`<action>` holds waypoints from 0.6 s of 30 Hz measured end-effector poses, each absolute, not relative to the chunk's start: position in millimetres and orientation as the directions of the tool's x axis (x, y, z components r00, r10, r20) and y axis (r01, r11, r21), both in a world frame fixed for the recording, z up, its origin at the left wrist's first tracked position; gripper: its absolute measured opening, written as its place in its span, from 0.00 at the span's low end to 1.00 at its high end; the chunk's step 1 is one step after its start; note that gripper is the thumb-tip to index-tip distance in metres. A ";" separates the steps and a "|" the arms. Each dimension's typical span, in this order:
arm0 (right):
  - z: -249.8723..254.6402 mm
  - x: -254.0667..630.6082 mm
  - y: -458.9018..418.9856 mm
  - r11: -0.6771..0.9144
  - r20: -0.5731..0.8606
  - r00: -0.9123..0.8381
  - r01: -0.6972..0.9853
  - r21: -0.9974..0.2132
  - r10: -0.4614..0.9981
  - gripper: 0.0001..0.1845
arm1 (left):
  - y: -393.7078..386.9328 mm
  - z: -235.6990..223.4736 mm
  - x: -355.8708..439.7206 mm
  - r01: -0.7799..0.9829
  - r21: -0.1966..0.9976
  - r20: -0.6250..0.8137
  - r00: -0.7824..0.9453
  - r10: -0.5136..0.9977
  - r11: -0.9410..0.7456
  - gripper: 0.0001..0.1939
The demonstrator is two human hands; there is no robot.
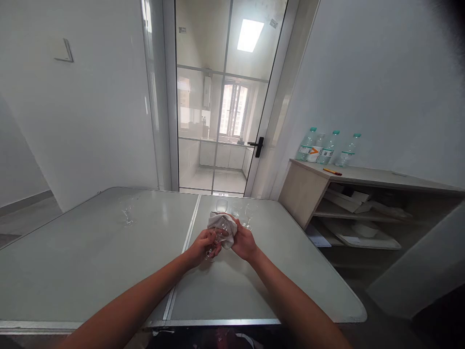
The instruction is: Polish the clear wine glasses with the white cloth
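Over the right half of the table, my left hand (206, 246) is closed around the lower part of a clear stemmed glass (222, 228), which is tilted. My right hand (245, 241) grips a pale grey cloth (215, 219) that wraps the far side of the glass's bowl. Its fingers are mostly hidden behind the cloth. Just beyond my hands several more clear glasses (250, 213) stand on the table, partly covered by the cloth and my fingers. Another stemmed glass (128, 212) stands by itself on the left half.
The grey-green table (109, 261) has a metal seam and edge strip. A glass door (203, 165) with a black handle (259, 147) is behind it. At right, a wooden shelf unit (308, 194) carries plastic bottles (329, 148) and a yellow-and-red pen-like object (332, 171).
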State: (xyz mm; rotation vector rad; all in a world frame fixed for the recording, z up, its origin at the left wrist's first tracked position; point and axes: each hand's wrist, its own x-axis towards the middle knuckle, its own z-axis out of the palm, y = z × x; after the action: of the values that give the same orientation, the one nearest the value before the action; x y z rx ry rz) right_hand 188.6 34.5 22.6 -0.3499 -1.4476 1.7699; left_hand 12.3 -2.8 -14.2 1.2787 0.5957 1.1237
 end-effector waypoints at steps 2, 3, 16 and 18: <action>18.1 185.4 35.0 0.045 0.274 -0.609 -0.364 -0.930 0.745 0.32 | -2.5 -14.6 11.3 -0.367 0.928 0.203 0.367 0.908 -0.059 0.34; 15.9 184.0 35.2 0.080 0.291 -0.589 -0.358 -0.930 0.754 0.33 | -2.2 -15.1 11.2 -0.386 0.921 0.194 0.356 0.914 -0.046 0.34; 11.1 180.1 31.0 0.310 0.438 -0.392 -0.348 -0.885 0.809 0.37 | -0.2 -7.8 12.0 -0.239 0.944 0.281 0.226 0.933 -0.227 0.34; 10.4 183.6 38.5 0.205 0.364 -0.454 -0.361 -0.910 0.813 0.43 | -1.0 -6.6 12.1 -0.320 0.933 0.247 0.245 0.938 -0.162 0.33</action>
State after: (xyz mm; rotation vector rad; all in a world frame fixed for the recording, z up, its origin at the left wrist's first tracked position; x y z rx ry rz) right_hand 183.6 38.5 10.4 -0.4548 -1.4688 1.4636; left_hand 12.1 -1.0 -6.6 1.2517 0.6739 1.2685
